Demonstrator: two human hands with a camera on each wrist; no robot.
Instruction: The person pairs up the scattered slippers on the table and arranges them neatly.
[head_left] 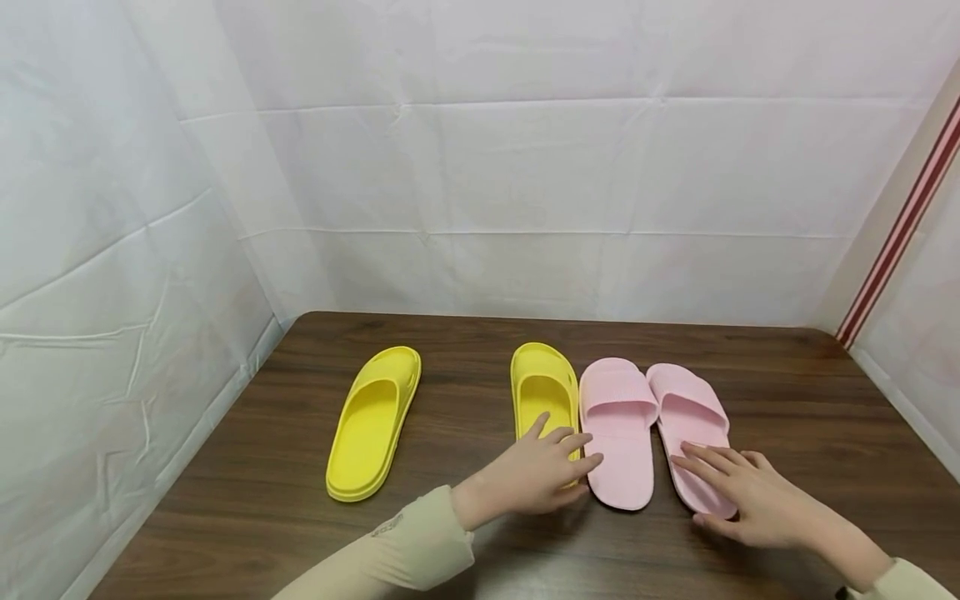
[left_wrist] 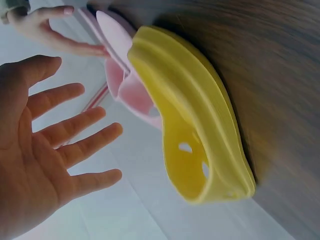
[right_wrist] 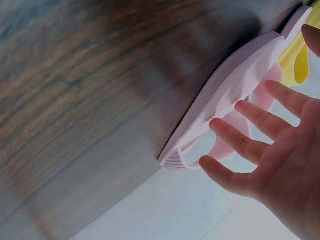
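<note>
Slippers, four in all, lie on the brown wooden table (head_left: 787,400), and I report them from left to right. Far left, a yellow slipper (head_left: 373,423) lies alone, angled, well apart from the rest. Next, the second yellow slipper (head_left: 543,390) lies touching or just beside a pink slipper (head_left: 618,429); the left hand (head_left: 542,473) is over its heel end, fingers straight and slightly spread, clamped on nothing. From the left wrist view the palm is clear of the sole, so I judge contact light at most. Further right, the second pink slipper (head_left: 690,425) lies just beside its mate, and the right hand (head_left: 750,493) rests on its heel end, fingers extended and apart, not curled round it. My judgement: the pink pair is being aligned, while the yellow pair is not yet together. The next move calls for bringing the two yellow slippers side by side, keeping them clear of the pink pair.
</note>
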